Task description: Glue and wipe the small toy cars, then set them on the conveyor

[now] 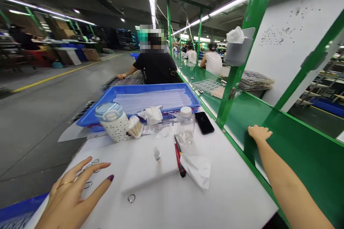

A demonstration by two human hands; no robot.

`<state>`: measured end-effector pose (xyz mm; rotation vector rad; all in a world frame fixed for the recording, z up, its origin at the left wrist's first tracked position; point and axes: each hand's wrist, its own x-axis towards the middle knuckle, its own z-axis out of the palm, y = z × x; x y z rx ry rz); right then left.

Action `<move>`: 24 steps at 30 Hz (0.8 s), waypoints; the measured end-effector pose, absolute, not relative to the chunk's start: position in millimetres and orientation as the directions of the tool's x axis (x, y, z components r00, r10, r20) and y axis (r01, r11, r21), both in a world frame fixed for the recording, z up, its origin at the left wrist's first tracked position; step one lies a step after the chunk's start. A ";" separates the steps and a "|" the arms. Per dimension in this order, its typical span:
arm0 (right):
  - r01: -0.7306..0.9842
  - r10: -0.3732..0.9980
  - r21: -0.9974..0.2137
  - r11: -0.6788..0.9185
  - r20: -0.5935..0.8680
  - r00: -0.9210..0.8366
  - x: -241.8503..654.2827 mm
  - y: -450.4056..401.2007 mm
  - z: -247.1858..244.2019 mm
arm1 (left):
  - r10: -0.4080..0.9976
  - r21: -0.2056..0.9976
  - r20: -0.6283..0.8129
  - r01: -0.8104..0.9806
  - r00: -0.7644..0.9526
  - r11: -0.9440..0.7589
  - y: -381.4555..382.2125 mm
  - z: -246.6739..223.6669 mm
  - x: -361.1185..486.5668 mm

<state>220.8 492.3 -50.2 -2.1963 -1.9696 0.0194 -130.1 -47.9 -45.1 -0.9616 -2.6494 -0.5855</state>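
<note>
My left hand (77,189) hovers over the white table at lower left with its fingers spread and nothing between them. Near and partly beneath its fingers lie several small teardrop-shaped metal rings (88,185). Another metal ring (131,198) sits apart, to the right of the thumb. Stretched out to the right, my right hand (259,133) is over the green bench surface (285,143); its fingers look slightly apart, and I see nothing in them. A small dropper bottle (157,154) stands mid-table, left of red-and-black tweezers (178,155) and a crumpled tissue (197,170).
Across the table's back are a dotted jar (114,123), cotton swabs (135,127), a clear bottle (186,125), a phone (204,123) and a blue tray (118,91) holding white strips. A green post (233,78) rises at right. A person (156,64) sits ahead.
</note>
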 end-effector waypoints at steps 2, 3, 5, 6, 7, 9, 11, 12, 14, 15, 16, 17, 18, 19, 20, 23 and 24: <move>0.990 0.988 -0.119 -0.081 0.120 0.096 228.3 500.1 -49.6 | 0.539 0.360 0.369 0.651 -0.757 0.668 -44.1 -31.7 -118.6; 0.992 0.989 -0.105 -0.066 0.122 0.079 230.7 502.6 -50.0 | 0.537 0.403 0.349 0.640 -0.768 0.654 -42.6 -24.9 -112.4; 0.997 0.992 -0.076 -0.030 0.118 0.039 233.9 504.9 -50.8 | 0.535 0.503 0.312 0.614 -0.785 0.608 -40.4 -11.9 -99.7; 0.998 0.994 -0.061 -0.013 0.109 0.020 235.3 504.9 -50.8 | 0.557 0.549 0.290 0.612 -0.778 0.568 -39.5 -6.2 -93.5; 0.999 0.995 -0.046 0.002 0.097 0.002 236.7 504.5 -50.2 | 0.582 0.589 0.273 0.611 -0.766 0.528 -38.7 -1.4 -87.8; 1.000 0.997 -0.016 0.021 0.071 -0.020 240.4 502.4 -47.6 | 0.634 0.649 0.251 0.613 -0.732 0.451 -37.4 5.0 -79.1; 0.999 0.998 0.021 0.025 0.063 -0.026 245.3 499.3 -43.9 | 0.709 0.661 0.242 0.648 -0.662 0.379 -36.5 7.0 -74.8; 0.999 0.997 0.045 0.027 0.068 -0.030 248.1 497.2 -42.0 | 0.750 0.643 0.263 0.690 -0.607 0.333 -36.1 6.7 -74.1; 0.995 0.995 0.091 0.035 0.087 -0.043 253.8 490.9 -38.5 | 0.806 0.592 0.292 0.759 -0.515 0.270 -35.6 4.7 -74.4; 0.994 0.993 0.101 0.051 0.102 -0.061 256.1 485.9 -36.6 | 0.825 0.572 0.276 0.774 -0.494 0.272 -35.3 3.7 -74.8; 0.991 0.988 0.101 0.084 0.123 -0.097 257.5 478.9 -34.4 | 0.843 0.557 0.257 0.785 -0.472 0.270 -35.2 3.1 -74.8; 0.986 0.978 0.092 0.136 0.147 -0.148 257.6 469.4 -31.7 | 0.856 0.552 0.242 0.791 -0.457 0.266 -35.1 3.1 -74.5; 0.976 0.961 0.074 0.205 0.173 -0.215 255.9 456.9 -28.5 | 0.867 0.551 0.228 0.793 -0.443 0.260 -35.1 3.7 -73.7; 0.956 0.934 0.053 0.288 0.204 -0.292 252.1 440.9 -24.8 | 0.878 0.551 0.218 0.797 -0.425 0.249 -35.1 4.8 -72.5; 0.925 0.898 0.029 0.378 0.230 -0.374 245.9 421.3 -20.7 | 0.888 0.553 0.212 0.800 -0.408 0.236 -35.2 6.2 -71.1; 0.692 0.668 -0.051 0.721 0.316 -0.673 214.5 344.0 -9.1 | 0.911 0.549 0.184 0.807 -0.370 0.217 -34.5 10.3 -66.7; 0.499 0.485 -0.052 0.865 0.341 -0.805 200.5 314.6 -6.1 | 0.917 0.547 0.168 0.808 -0.361 0.218 -33.6 11.1 -65.3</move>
